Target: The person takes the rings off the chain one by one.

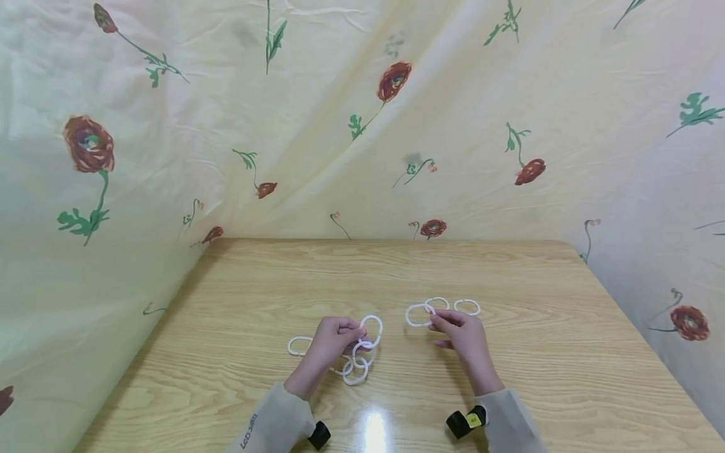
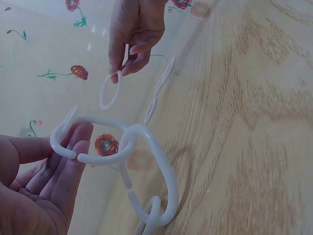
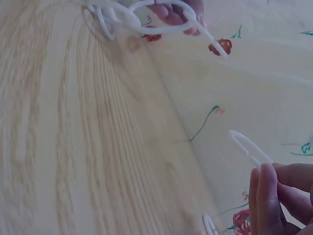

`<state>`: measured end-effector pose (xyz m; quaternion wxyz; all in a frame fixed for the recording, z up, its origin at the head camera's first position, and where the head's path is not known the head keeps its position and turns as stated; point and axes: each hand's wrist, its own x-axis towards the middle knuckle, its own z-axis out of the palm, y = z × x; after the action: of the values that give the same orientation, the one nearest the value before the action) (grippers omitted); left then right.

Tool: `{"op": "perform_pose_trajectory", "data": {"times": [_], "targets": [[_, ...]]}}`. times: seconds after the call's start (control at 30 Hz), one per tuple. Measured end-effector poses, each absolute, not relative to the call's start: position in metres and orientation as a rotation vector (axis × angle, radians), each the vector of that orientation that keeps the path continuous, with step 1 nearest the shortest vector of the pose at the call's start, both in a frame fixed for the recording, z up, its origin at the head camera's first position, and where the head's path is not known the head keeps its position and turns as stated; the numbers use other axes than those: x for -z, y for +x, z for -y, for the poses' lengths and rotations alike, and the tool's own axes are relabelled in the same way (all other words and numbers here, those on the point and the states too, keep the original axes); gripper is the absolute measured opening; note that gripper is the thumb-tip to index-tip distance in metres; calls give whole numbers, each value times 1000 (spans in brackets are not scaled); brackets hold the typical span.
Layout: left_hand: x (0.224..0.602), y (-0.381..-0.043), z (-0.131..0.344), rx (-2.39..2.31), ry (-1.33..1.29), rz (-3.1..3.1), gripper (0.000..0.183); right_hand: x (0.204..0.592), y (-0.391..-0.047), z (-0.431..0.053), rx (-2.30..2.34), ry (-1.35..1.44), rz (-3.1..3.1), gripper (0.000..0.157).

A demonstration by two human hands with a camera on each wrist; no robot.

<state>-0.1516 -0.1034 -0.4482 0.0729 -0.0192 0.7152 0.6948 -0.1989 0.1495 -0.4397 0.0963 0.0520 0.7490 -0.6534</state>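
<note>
In the head view my left hand (image 1: 331, 343) pinches the end link of a white plastic chain (image 1: 355, 364) made of several oval links. Each link seen closely has a small gap, as the held end link (image 2: 105, 160) shows. The chain hangs from it and its lower part lies on the table, partly behind the left hand. Apart from it on the right, my right hand (image 1: 464, 335) pinches a single white oval link (image 1: 418, 325) between thumb and fingertips. That link (image 3: 243, 142) hangs clear of the chain in the right wrist view.
Two loose white links lie just beyond the right hand, the right one (image 1: 467, 313) apart from the other (image 1: 440, 298). The wood-grain table (image 1: 283, 277) meets a flowered cloth (image 1: 317, 126) at its back and sides.
</note>
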Motion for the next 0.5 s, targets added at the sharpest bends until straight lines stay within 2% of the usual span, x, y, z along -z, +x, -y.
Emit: {"op": "perform_pose_trajectory", "data": {"times": [0.5], "targets": [[447,-150,104,-2104,-76,-2127,21,446,-206,-165,1834,183,-2245,36]]}}
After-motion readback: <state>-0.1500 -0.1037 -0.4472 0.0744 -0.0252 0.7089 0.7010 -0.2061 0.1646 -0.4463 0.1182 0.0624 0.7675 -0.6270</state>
